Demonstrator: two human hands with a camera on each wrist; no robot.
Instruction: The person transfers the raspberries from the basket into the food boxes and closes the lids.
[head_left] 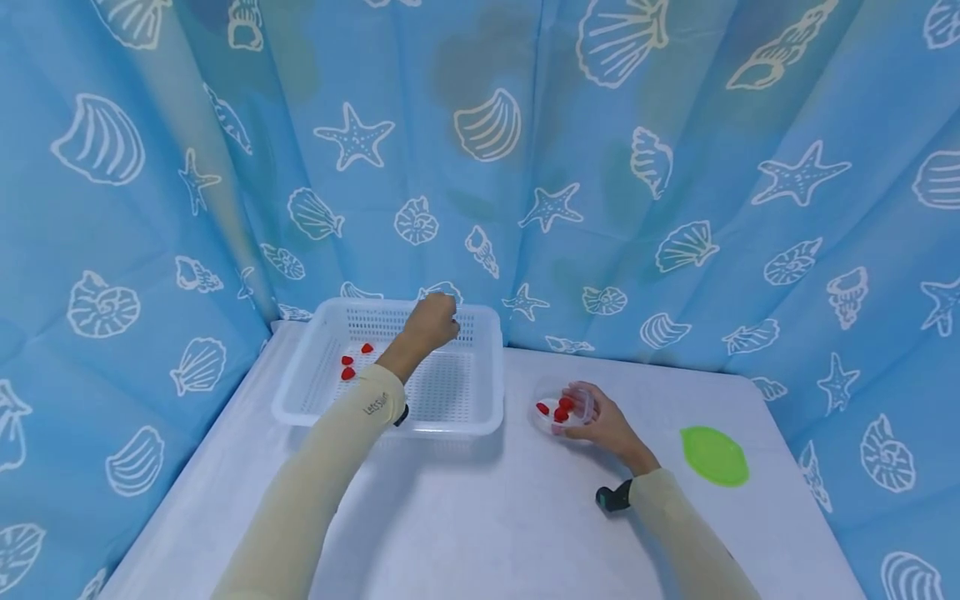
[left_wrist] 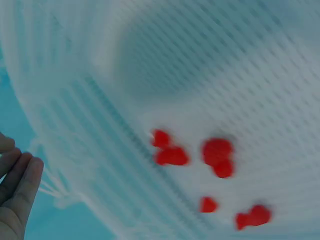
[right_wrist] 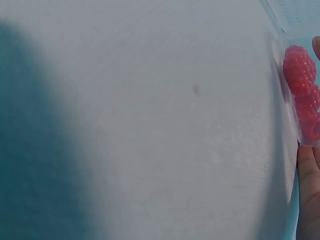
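My left hand (head_left: 433, 321), with fingers bent, is over the back of a white plastic basket (head_left: 483, 400). In the left wrist view, the fingers (left_wrist: 30, 175) show close together at the left edge, and no berry shows at their tips. Several red raspberries (head_left: 348, 373) lie on the left part of the basket's floor; the left forearm hides some of it. My right hand (head_left: 611, 425) grips a small clear plastic container (head_left: 542, 421) by its right side. More raspberries (right_wrist: 300, 72) are inside that container.
A green leaf-shaped piece (head_left: 715, 457) lies on the white tabletop (head_left: 480, 525), right of the right hand. Behind the table hangs a blue curtain (head_left: 465, 192) with shell and starfish prints. The basket's raised walls surround the berries at left.
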